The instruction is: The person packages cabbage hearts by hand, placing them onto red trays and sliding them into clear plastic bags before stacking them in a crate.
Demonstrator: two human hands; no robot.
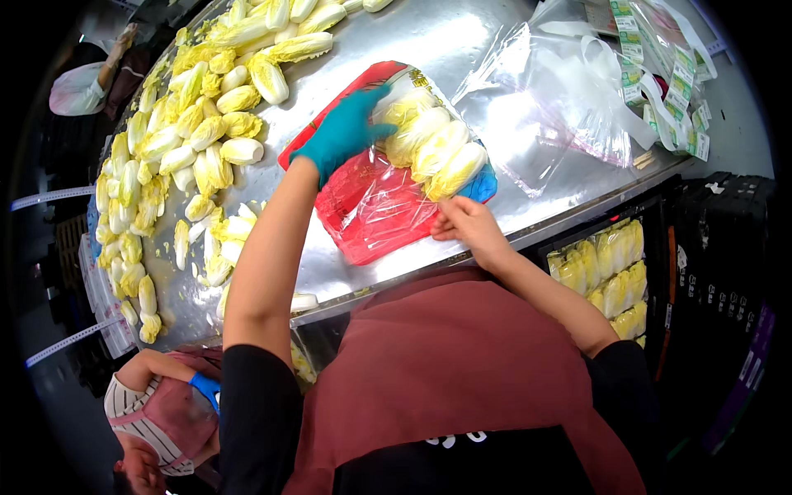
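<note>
My left hand, in a teal glove, hovers over or touches the left side of a group of several small napa cabbages, its fingers apart. The cabbages lie side by side, at least partly in clear plastic film, on a red and blue printed plastic bag spread on the metal table. My bare right hand is at the near edge of the film, just below the nearest cabbage, fingers curled; blur hides whether they pinch the film.
Loose napa cabbages cover the table's left side, with leaf scraps nearby. Clear plastic bags and label strips lie right. Packed cabbages fill a crate below the table edge, beside stacked black crates. Co-workers stand left.
</note>
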